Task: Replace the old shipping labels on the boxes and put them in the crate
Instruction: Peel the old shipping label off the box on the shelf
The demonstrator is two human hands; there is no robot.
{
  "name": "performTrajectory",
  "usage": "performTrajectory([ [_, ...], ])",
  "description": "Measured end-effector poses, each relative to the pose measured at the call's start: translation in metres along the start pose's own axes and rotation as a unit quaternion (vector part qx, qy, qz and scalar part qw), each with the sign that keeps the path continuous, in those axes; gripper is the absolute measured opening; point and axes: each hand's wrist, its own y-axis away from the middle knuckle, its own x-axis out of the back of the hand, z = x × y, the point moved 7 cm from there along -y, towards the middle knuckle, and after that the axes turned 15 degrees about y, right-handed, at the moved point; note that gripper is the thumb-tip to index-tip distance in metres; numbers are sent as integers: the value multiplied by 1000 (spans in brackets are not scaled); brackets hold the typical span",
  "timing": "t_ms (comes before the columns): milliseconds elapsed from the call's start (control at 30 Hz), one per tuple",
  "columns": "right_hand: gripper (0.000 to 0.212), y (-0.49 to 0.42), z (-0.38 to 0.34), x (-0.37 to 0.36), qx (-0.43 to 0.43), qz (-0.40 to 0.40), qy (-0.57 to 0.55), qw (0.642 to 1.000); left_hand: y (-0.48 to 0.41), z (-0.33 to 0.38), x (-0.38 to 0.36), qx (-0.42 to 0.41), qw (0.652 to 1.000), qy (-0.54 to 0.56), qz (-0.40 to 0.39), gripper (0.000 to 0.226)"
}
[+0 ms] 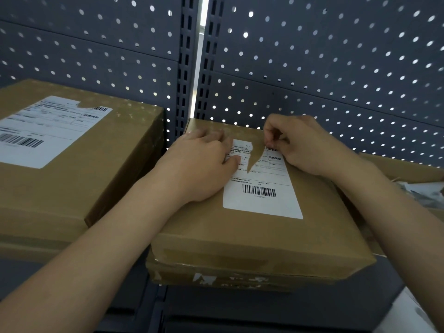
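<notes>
Head view: box [252, 236] lies flat at shelf [14, 270] front edge, w/ a 2nd box [60, 188] to its left & pegboard [336, 68] behind. L hand [201, 164] lies flat, fingers near straight, pressing box top & left edge of label [262, 203]. R hand [300, 145] pinches torn flap at label's top right btw thumb & forefinger. Label is thin paper, stuck hard, already ripped in a wedge, so prob tears again; better to grab a whole corner, peel low & slow. Box looks stiff, fairly light.
</notes>
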Motion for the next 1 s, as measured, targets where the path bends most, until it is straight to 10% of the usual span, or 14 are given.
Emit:
performTrajectory([
  [1000, 28, 5, 20, 6, -50, 39, -116, 991, -1, -1, 0, -4, 1000, 1, 4, 56],
])
